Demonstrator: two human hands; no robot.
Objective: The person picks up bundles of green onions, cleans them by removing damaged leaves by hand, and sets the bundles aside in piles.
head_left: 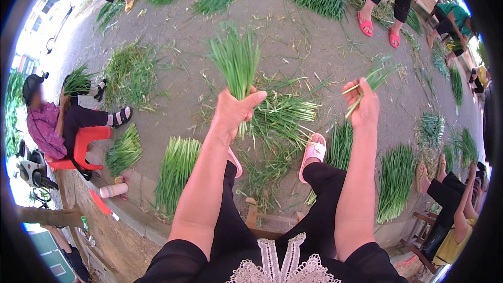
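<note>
Left hand [233, 110] is clamping a thick upright bunch of long green chive stalks [237, 63], right hand [362, 109] beside it is pinching a few thin loose stalks [373, 81]; keeping stalk ends aligned looks best.

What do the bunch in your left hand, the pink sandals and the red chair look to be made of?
Bunch in the left hand: fresh plant matter, thin green leaves paling toward the gripped stalks, matte. Pink sandals: probably moulded plastic or foam, smooth and one-piece looking. Red chair: likely plastic, uniform glossy colour with rounded edges.
</note>
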